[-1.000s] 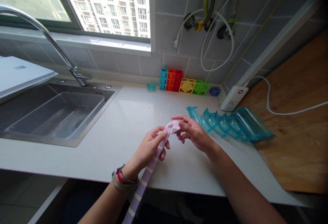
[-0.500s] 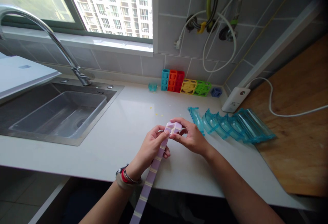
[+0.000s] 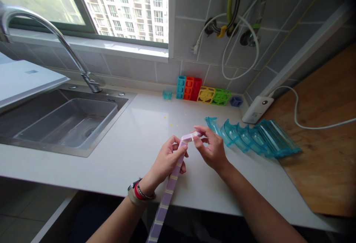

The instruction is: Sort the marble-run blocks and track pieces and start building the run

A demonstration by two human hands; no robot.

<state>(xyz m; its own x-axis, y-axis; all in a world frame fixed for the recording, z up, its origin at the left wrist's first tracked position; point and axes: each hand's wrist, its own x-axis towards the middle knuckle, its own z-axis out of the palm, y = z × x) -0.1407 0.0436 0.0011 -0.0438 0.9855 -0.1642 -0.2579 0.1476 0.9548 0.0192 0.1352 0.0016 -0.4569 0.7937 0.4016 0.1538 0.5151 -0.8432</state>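
A long, jointed snake puzzle in purple and cream slants up from the bottom edge of the view, over the counter's front edge. My left hand is closed around it near its upper part, thumb on top. Beyond that thumb the chain bends to the right. Its end segments are pinched between the thumb and fingers of my right hand. Both hands are just above the white counter. The fingers partly cover the end of the puzzle.
Translucent blue curved track pieces lie right of my hands, by a wooden board. Colourful blocks line the wall, with a small clear-blue piece beside them. A white power bank leans at right. At left is a sink.
My right hand has moved a little right, swinging the puzzle's end segments outward. The folded tip now stretches sideways from the bend. My left hand keeps its hold.
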